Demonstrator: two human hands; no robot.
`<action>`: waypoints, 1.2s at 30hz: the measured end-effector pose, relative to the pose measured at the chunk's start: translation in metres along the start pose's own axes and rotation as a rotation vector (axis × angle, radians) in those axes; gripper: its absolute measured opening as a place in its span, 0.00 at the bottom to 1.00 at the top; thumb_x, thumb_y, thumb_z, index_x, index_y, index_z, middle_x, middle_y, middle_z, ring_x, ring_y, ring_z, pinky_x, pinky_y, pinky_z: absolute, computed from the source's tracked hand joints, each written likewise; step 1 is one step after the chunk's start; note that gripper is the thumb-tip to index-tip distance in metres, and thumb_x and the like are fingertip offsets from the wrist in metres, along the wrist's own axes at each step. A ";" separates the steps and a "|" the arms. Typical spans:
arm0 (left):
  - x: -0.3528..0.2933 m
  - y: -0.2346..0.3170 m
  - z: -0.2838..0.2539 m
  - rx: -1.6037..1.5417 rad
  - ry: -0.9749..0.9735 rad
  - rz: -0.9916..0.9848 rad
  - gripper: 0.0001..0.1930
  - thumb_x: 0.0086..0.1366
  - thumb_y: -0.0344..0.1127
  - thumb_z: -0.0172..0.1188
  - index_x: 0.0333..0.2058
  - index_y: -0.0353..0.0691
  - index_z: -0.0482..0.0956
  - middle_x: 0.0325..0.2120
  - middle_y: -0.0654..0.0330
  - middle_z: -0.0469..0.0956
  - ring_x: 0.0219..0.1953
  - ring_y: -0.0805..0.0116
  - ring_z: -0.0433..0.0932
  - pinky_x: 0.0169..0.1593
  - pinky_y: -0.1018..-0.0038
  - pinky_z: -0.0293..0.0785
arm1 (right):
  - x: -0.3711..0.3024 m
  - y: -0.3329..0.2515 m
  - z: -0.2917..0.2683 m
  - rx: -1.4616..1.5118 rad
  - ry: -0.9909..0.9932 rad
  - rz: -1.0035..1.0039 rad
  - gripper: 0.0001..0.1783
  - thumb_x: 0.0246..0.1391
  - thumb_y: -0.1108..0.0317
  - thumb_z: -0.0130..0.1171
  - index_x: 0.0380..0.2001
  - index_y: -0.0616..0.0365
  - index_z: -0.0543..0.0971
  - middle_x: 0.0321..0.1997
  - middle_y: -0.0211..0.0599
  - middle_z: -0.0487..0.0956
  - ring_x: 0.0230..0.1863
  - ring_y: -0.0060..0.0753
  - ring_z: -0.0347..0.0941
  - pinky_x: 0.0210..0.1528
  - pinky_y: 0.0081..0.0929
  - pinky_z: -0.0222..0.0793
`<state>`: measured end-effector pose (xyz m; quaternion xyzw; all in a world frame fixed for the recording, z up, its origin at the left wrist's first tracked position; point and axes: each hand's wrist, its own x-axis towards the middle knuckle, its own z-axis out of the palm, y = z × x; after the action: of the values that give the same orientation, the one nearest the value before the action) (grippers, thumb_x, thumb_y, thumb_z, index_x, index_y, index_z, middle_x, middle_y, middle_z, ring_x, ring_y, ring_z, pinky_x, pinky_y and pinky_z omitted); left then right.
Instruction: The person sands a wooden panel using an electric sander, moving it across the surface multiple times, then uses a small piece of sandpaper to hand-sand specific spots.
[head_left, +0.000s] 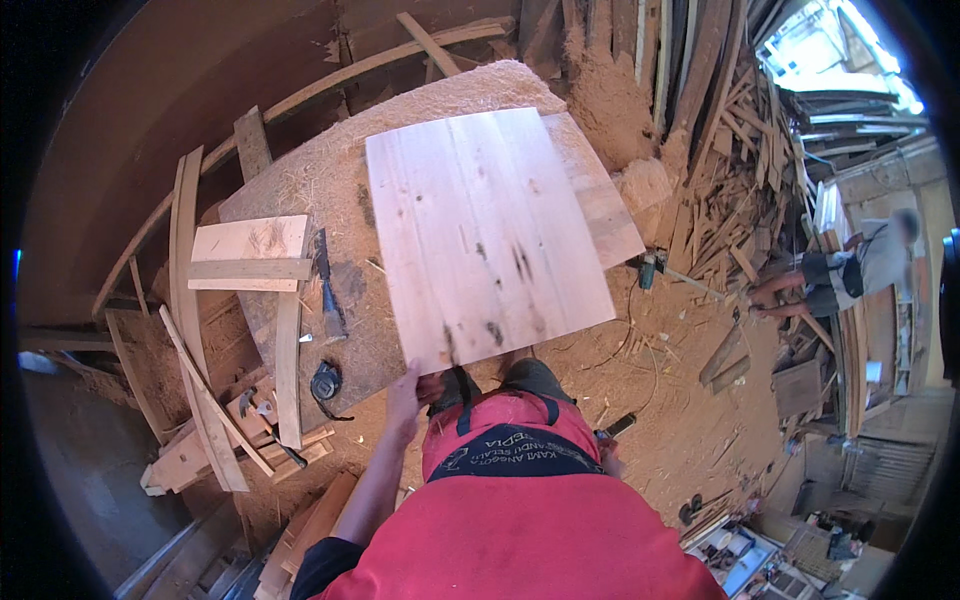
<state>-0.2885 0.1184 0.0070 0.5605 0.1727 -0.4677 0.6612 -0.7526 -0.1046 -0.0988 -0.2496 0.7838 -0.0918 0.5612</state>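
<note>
A pale wooden panel (480,230) made of joined boards, with dark knots and stains, lies on the sawdust-covered worktable (330,180) in front of me. My left hand (408,392) grips its near left corner, the fingers partly hidden at the edge. Low beside my right hip, my right hand (611,462) is closed around a small dark, elongated object (621,425) whose kind I cannot make out; my shirt hides part of that hand. Another board (600,190) shows from beneath the panel's right side.
Left on the table are a long dark-blue tool (328,290), a tape measure (325,381) and wood pieces (250,240). A hammer (262,420) lies lower left. A corded power tool (648,270) sits right of the panel. Scrap wood (740,150) is heaped behind; another person (860,265) is far right.
</note>
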 end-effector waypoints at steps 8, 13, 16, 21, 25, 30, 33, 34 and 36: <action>-0.013 0.072 -0.060 1.329 0.269 0.238 0.31 0.72 0.60 0.53 0.34 0.32 0.82 0.19 0.48 0.78 0.25 0.59 0.81 0.35 0.63 0.77 | 0.054 0.023 -0.056 -0.015 0.092 -0.013 0.22 0.62 0.45 0.62 0.27 0.54 0.77 0.16 0.33 0.74 0.13 0.31 0.70 0.13 0.29 0.65; 0.083 0.137 -0.024 1.000 0.478 0.829 0.22 0.70 0.50 0.61 0.46 0.33 0.81 0.32 0.51 0.82 0.35 0.61 0.80 0.42 0.66 0.74 | 0.025 -0.057 -0.050 -0.037 0.195 -0.033 0.22 0.56 0.47 0.70 0.29 0.55 0.77 0.17 0.31 0.74 0.14 0.30 0.72 0.14 0.29 0.65; 0.151 0.165 -0.001 1.283 0.835 0.956 0.33 0.67 0.55 0.59 0.56 0.28 0.75 0.50 0.37 0.80 0.55 0.41 0.78 0.60 0.55 0.71 | 0.052 -0.087 -0.072 -0.230 0.209 -0.094 0.24 0.53 0.48 0.74 0.31 0.60 0.80 0.23 0.35 0.79 0.19 0.28 0.75 0.18 0.28 0.69; 0.201 0.197 0.080 1.263 0.791 0.589 0.41 0.64 0.63 0.56 0.60 0.29 0.72 0.56 0.32 0.75 0.61 0.38 0.73 0.64 0.53 0.69 | 0.151 -0.064 -0.165 -0.257 0.171 -0.442 0.30 0.50 0.55 0.76 0.45 0.72 0.81 0.38 0.44 0.85 0.39 0.34 0.82 0.35 0.33 0.78; 0.214 0.211 0.073 1.288 0.922 0.456 0.42 0.61 0.63 0.58 0.59 0.26 0.74 0.56 0.33 0.76 0.60 0.39 0.75 0.63 0.55 0.70 | 0.126 -0.113 -0.166 -0.663 0.339 -0.226 0.26 0.50 0.63 0.71 0.46 0.75 0.80 0.37 0.43 0.85 0.38 0.40 0.82 0.37 0.37 0.79; 0.250 0.287 0.047 1.068 0.891 0.289 0.41 0.59 0.67 0.58 0.51 0.29 0.81 0.55 0.35 0.76 0.57 0.42 0.77 0.58 0.51 0.73 | 0.118 -0.114 -0.187 -0.317 0.135 -0.278 0.17 0.58 0.56 0.63 0.42 0.59 0.81 0.29 0.35 0.81 0.31 0.36 0.81 0.31 0.34 0.79; 0.315 0.254 0.111 1.108 1.232 0.306 0.41 0.59 0.72 0.56 0.44 0.31 0.85 0.48 0.37 0.81 0.53 0.41 0.79 0.54 0.48 0.75 | 0.123 -0.112 -0.210 -0.772 0.483 -0.219 0.13 0.60 0.57 0.59 0.41 0.53 0.79 0.26 0.33 0.79 0.29 0.31 0.80 0.27 0.31 0.78; 0.322 0.237 0.143 1.046 1.509 0.315 0.41 0.59 0.73 0.55 0.41 0.32 0.87 0.43 0.38 0.83 0.51 0.39 0.79 0.53 0.47 0.76 | 0.117 -0.116 -0.214 -0.744 0.517 -0.169 0.13 0.60 0.57 0.59 0.41 0.53 0.79 0.27 0.33 0.78 0.29 0.31 0.80 0.27 0.31 0.78; 0.332 0.256 0.179 1.132 1.429 0.392 0.42 0.59 0.74 0.55 0.41 0.33 0.87 0.41 0.38 0.83 0.50 0.38 0.79 0.54 0.48 0.75 | 0.112 -0.125 -0.212 -0.485 0.457 -0.105 0.13 0.60 0.57 0.60 0.42 0.54 0.78 0.28 0.34 0.78 0.29 0.31 0.79 0.27 0.31 0.78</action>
<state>0.0332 -0.2016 -0.0391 0.9734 0.1873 0.0938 0.0932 -0.9401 -0.2960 -0.0650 -0.3888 0.8744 0.0151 0.2898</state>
